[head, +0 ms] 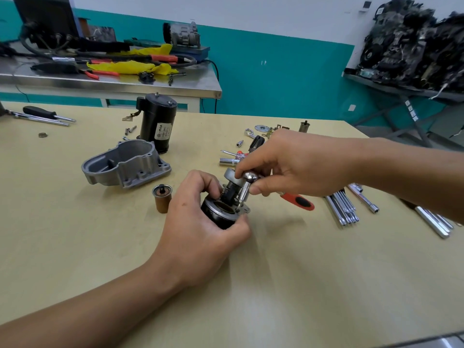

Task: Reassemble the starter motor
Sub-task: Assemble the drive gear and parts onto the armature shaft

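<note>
My left hand (200,229) grips a black solenoid body (221,214) with a metal flange, standing on the table in the middle. My right hand (296,164) holds the chrome head of a ratchet wrench (247,183) with an orange and black handle (300,200); its bit points down at a screw on the flange. Behind the ratchet head sits a grey round part (232,175) on a black piece. To the left lie the aluminium housing (125,167), the black motor cylinder (157,123) and a small copper-coloured plunger (162,199).
Chrome extension bars and sockets (344,207) lie right of my hands, more small parts and washers (263,131) behind them. Screwdrivers (42,115) rest at the far left. A steel bench (110,81) with tools stands behind the table (276,285).
</note>
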